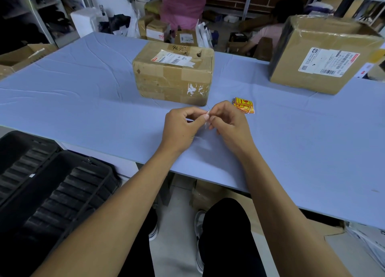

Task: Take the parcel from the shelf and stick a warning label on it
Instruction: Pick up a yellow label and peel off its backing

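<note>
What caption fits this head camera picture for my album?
Both hands, left hand and right hand, pinch a small label before the taped parcel.

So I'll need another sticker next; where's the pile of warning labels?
In the head view, the labels lie on the blue table, just beyond the right hand and right of the nearer parcel.

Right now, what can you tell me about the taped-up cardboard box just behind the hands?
The taped cardboard parcel is a worn brown box, wrapped in brown tape bands. A white shipping label with a barcode is on top, beside handwriting and a small hole. White torn-sticker scraps mark its front. It sits upright on the blue table; neither hand touches it.
</note>
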`<state>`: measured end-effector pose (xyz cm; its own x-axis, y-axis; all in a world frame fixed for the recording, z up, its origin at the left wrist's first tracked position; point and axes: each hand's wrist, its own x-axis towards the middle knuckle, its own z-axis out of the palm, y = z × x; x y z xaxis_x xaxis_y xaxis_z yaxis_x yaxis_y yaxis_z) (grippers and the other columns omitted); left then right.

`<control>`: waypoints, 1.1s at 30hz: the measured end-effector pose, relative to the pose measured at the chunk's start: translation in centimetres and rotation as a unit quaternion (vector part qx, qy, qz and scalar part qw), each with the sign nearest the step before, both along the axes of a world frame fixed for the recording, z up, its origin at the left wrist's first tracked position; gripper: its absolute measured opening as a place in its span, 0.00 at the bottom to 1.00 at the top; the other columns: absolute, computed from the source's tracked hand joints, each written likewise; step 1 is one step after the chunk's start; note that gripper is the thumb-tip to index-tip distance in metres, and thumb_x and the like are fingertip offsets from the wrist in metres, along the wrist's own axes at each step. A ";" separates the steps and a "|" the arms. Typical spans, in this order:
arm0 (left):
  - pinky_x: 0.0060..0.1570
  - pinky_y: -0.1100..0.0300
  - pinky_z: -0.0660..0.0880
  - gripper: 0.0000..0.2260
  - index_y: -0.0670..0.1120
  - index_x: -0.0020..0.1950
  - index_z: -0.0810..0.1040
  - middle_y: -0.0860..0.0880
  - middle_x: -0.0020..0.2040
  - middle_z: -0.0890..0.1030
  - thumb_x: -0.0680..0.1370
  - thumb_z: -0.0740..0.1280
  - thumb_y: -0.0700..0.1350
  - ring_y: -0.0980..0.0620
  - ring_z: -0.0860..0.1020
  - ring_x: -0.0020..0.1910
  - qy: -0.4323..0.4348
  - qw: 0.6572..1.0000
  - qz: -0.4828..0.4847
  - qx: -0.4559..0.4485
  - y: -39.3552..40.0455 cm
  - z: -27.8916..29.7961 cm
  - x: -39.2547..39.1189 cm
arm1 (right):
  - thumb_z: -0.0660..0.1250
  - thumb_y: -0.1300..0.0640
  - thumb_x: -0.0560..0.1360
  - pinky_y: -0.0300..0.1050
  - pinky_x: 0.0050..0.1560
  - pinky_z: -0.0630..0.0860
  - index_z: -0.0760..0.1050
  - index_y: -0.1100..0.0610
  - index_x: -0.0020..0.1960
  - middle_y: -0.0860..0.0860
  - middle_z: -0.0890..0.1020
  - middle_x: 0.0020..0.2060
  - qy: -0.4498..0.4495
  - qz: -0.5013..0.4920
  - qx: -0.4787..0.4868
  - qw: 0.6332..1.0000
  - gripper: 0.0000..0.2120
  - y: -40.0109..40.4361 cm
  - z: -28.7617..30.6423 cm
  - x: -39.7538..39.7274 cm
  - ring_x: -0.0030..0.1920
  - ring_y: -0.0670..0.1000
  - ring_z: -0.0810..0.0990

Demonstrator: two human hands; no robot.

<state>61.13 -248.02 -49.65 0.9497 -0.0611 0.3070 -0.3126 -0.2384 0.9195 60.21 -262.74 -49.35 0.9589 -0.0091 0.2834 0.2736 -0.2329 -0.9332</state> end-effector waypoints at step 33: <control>0.42 0.60 0.75 0.06 0.49 0.45 0.80 0.55 0.39 0.80 0.78 0.66 0.39 0.55 0.77 0.40 -0.006 1.000 0.000 0.023 0.2 -0.6 0.7 | 0.65 0.64 0.78 0.33 0.37 0.71 0.81 0.61 0.43 0.47 0.81 0.31 0.008 -0.012 -0.046 0.999 0.08 -0.3 -0.2 0.2 0.32 0.40 0.78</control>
<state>61.83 -247.80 -50.22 0.9464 -0.0746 0.3144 -0.3224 -0.2805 0.9041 60.42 -263.03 -49.53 0.9631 -0.0068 0.2689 0.2523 -0.3233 -0.9120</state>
